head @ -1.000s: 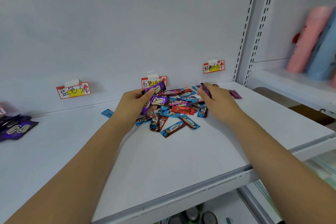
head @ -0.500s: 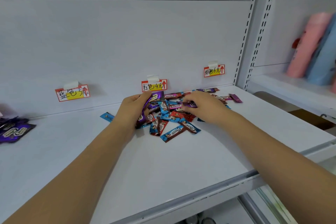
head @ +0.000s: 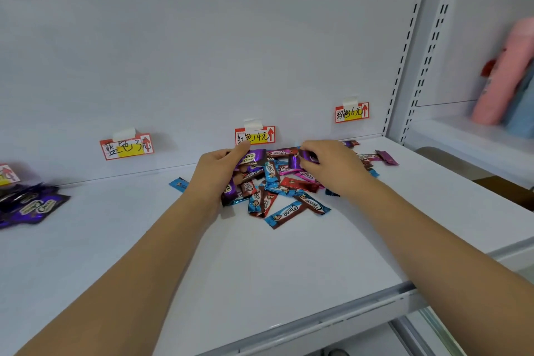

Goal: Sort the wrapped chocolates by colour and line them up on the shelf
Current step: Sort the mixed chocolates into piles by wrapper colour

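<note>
Below the red tag (head: 255, 135) on the back wall, the pile (head: 284, 182) of wrapped chocolates lies on the white shelf (head: 260, 274). Each one is a small flat foil bar with crimped ends and "Choco" in white script; I see blue, red, pink and purple wrappers, crossed over one another at all angles.

My left hand (head: 215, 173) sits at the pile's left edge, just under the red tag, fingers curled round a bunch of purple bars (head: 250, 159), thumb on top. My right hand (head: 332, 166) is on the pile's right side, thumb and fingertips pinching one purple bar (head: 307, 155) lifted a little above the rest.

Left of the red tag a single blue bar (head: 178, 184) lies apart from the pile, and further left the blue tag (head: 126, 146) is taped to the wall. Well left of that, at the shelf's end, a heap of purple bars (head: 30, 205) lies under a tag that is cut off by the frame edge. Right of the red tag hangs the pink tag (head: 352, 112), and beneath it a few pink and purple bars (head: 378, 156) are strewn beyond my right hand. Further right, on the next unit, stand blurred pink and blue bottles (head: 508, 78).
</note>
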A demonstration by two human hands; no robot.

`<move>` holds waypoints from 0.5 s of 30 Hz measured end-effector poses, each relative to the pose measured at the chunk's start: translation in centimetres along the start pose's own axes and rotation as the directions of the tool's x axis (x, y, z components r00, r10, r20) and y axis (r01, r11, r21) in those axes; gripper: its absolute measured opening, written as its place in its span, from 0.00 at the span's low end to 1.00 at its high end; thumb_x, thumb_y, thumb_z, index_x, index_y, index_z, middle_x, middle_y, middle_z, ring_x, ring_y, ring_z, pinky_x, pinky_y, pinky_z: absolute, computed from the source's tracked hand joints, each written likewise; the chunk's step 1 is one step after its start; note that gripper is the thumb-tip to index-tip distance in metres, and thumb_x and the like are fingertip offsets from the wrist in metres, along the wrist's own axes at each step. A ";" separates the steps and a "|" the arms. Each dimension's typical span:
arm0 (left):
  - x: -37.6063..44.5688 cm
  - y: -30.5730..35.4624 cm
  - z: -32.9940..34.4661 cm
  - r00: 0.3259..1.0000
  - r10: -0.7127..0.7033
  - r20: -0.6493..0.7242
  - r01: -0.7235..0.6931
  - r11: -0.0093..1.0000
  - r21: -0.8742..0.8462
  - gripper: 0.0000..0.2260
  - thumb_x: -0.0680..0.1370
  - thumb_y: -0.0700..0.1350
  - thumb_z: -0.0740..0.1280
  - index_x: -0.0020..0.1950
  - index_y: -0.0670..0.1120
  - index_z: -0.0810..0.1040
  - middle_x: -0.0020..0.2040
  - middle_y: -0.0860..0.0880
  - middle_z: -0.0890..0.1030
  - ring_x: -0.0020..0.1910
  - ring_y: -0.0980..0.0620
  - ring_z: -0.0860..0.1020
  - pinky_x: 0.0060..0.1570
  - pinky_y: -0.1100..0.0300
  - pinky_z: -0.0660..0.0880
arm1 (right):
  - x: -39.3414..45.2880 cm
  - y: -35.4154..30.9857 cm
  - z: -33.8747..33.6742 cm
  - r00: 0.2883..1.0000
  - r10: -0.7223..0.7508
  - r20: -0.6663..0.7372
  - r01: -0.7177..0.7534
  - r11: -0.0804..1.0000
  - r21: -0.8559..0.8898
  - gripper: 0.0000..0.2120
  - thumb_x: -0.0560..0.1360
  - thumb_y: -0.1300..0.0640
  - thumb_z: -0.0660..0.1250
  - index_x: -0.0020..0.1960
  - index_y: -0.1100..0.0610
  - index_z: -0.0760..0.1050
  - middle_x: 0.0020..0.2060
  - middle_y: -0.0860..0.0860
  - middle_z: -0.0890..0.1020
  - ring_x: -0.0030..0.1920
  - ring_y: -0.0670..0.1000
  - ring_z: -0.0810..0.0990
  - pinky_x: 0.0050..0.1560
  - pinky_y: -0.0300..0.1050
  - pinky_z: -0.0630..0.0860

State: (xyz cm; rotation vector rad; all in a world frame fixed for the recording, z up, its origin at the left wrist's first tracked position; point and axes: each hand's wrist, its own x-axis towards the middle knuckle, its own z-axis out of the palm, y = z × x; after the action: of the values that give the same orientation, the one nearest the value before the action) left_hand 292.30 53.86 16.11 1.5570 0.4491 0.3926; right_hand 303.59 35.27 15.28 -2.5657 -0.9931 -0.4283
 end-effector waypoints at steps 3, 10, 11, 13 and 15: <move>-1.1 0.4 -0.9 1.000 -0.002 -0.002 0.002 1.000 0.006 0.15 0.75 0.57 0.70 0.48 0.45 0.82 0.37 0.46 0.86 0.41 0.44 0.85 0.45 0.49 0.82 | -0.3 -1.4 -0.7 0.998 0.059 -0.035 -0.051 0.982 0.182 0.15 0.83 0.49 0.56 0.40 0.53 0.67 0.33 0.49 0.74 0.36 0.51 0.74 0.34 0.46 0.68; -5.5 0.1 -9.2 0.986 0.166 -0.013 -0.151 0.920 0.361 0.08 0.78 0.48 0.69 0.43 0.46 0.81 0.30 0.53 0.81 0.23 0.59 0.71 0.25 0.69 0.68 | -1.3 -9.5 -0.3 0.982 -0.077 0.172 0.029 0.964 0.263 0.18 0.80 0.40 0.59 0.42 0.54 0.69 0.35 0.51 0.75 0.35 0.49 0.72 0.34 0.45 0.65; -6.3 -0.2 -11.2 0.985 0.171 -0.017 -0.147 0.888 0.436 0.08 0.79 0.49 0.69 0.42 0.47 0.80 0.28 0.55 0.80 0.23 0.58 0.70 0.25 0.68 0.67 | -1.3 -11.1 0.2 0.975 -0.111 0.194 0.052 0.957 0.285 0.17 0.81 0.43 0.59 0.43 0.56 0.70 0.35 0.51 0.75 0.35 0.50 0.72 0.34 0.45 0.64; -7.9 -0.9 -15.3 0.983 0.173 -0.061 -0.114 0.837 0.536 0.12 0.79 0.52 0.68 0.38 0.48 0.77 0.24 0.56 0.76 0.23 0.57 0.69 0.25 0.67 0.67 | -1.5 -14.7 1.1 0.957 -0.201 0.209 0.121 0.932 0.342 0.15 0.81 0.49 0.60 0.42 0.58 0.69 0.35 0.51 0.73 0.37 0.51 0.71 0.35 0.47 0.63; -9.4 -1.3 -19.0 0.968 0.202 -0.150 -0.074 0.797 0.600 0.15 0.79 0.53 0.67 0.35 0.48 0.74 0.24 0.54 0.73 0.24 0.55 0.69 0.28 0.63 0.66 | -2.2 -18.7 1.9 0.924 -0.323 0.206 0.221 0.888 0.402 0.12 0.81 0.51 0.60 0.41 0.56 0.68 0.37 0.50 0.72 0.40 0.51 0.71 0.39 0.47 0.63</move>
State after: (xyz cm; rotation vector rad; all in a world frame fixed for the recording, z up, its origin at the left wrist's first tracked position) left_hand 274.55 65.41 15.71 2.1813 0.6647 0.5689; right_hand 289.42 47.79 16.74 -2.1782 -1.3942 0.0486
